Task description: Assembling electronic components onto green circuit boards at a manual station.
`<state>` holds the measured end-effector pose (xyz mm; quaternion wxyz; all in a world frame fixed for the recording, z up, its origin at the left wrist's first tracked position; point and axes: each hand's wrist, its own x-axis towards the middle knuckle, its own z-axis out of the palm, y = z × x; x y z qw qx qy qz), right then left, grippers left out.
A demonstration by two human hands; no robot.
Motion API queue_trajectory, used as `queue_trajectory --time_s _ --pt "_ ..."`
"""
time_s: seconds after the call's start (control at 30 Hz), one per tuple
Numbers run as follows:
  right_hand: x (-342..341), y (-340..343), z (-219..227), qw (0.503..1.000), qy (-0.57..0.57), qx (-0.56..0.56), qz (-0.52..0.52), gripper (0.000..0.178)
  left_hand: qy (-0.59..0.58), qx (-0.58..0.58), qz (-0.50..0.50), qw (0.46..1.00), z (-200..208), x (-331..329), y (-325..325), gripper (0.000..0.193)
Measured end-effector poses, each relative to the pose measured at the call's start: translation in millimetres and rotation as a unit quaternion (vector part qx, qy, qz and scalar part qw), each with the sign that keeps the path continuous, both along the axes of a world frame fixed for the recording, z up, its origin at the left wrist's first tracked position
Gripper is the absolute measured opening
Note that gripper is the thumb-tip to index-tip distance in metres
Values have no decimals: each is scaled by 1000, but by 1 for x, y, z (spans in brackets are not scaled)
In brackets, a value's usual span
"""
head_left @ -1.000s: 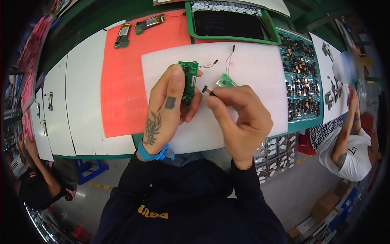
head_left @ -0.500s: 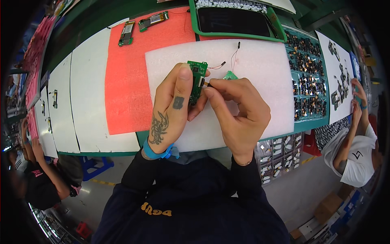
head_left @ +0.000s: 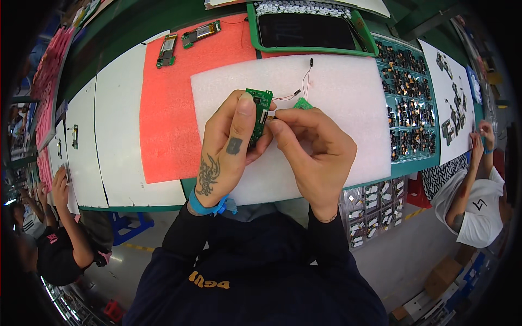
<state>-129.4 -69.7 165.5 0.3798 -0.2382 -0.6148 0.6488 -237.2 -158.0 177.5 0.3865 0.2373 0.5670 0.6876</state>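
In the head view, a narrow green circuit board point(head_left: 259, 117) is gripped upright in the left hand point(head_left: 228, 146), thumb along its near face and fingers curled behind. Since a moment ago the right hand point(head_left: 312, 152) has been brought closer: its pinched fingertips point(head_left: 276, 126) are now pressed against the board's right edge, apparently closed on a small connector, though the part is too small to be made out. A seating step is suggested. A smaller green board point(head_left: 302, 103) with thin wires point(head_left: 308, 76) lies just beyond the fingertips on the white foam sheet point(head_left: 348, 92).
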Motion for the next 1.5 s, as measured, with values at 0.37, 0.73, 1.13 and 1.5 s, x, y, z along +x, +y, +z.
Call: queue_trajectory --time_s 0.37,0.73,1.13,1.5 --pt "-9 -61 22 998 -54 25 -11 16 156 -8 23 988 9 -13 -65 25" --pt "36 -54 31 983 -85 128 -102 19 618 -201 354 672 10 -210 -243 21" --pt "51 21 0 886 -284 343 -126 58 488 -281 376 736 12 -214 -229 35" --pt "33 -2 12 934 -146 308 -106 62 66 -30 72 995 5 36 -41 49"
